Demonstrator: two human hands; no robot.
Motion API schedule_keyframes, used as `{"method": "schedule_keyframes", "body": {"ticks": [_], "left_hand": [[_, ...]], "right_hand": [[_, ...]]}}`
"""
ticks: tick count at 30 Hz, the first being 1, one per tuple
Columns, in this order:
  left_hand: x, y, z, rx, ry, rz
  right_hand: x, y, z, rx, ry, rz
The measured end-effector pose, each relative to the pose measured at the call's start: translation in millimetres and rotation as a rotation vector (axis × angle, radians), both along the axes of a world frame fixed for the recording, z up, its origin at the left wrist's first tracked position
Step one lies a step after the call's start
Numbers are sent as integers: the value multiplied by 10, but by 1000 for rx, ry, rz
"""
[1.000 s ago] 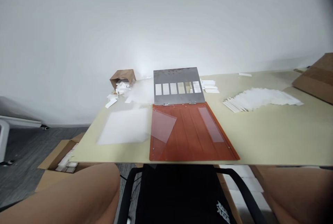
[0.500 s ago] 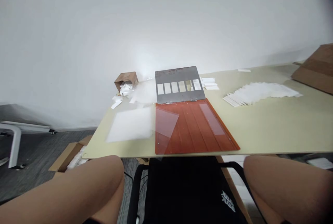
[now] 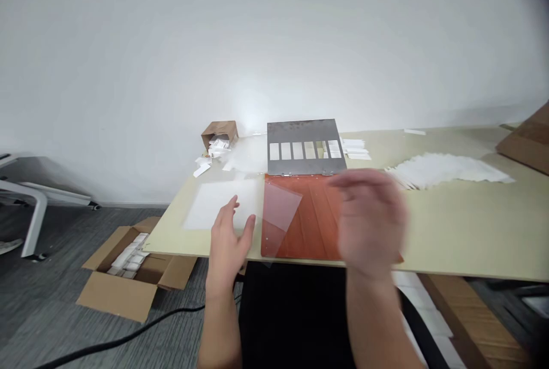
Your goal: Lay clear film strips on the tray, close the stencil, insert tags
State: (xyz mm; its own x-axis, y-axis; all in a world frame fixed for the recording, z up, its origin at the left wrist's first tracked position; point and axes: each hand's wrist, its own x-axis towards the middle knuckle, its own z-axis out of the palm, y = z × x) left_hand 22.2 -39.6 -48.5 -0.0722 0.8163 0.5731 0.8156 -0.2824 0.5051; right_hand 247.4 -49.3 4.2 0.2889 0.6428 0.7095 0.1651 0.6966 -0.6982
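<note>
My left hand (image 3: 228, 237) is in front of the white sheets (image 3: 198, 206), its thumb and fingers apart and nothing in it. My right hand (image 3: 372, 221) is smeared by motion over the right part of a reddish-brown board (image 3: 319, 214), and its fingers cannot be made out. A clear film (image 3: 281, 206) lies askew on the board's left side, its lower corner past the front edge. Hinged behind the board, a grey metal plate (image 3: 300, 130) with a row of rectangular openings leans back.
A fan of white paper pieces (image 3: 450, 170) lies at right, and a small pile (image 3: 357, 149) beside the plate. At back left, a small cardboard box (image 3: 221, 127) spills white slips. An open carton (image 3: 115, 297) stands on the floor at left; another box (image 3: 525, 143) is at far right.
Both hands have come up into view over the front of the table; earlier only parts of the arms showed at the sides. The camera view has shifted slightly. The board and film look unmoved.
</note>
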Motion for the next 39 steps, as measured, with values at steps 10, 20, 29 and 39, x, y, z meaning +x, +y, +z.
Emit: {"method": "schedule_keyframes", "body": {"ticks": [10,20,29,39], "left_hand": [[-431,342,-292,-419,94,120],[-376,5,-264,-378,-121,34],[-357,125,-183,-479,-231,8],[-231,-30,203,-287,-471,-262]], "right_hand": [[-1048,542,-931,-522,-1029,-60],[-1017,504,-1044,-574,-1061,-40],[-916,461,-1156,-345,-871,-63],[-873,277,-530,-34,-651,14]]}}
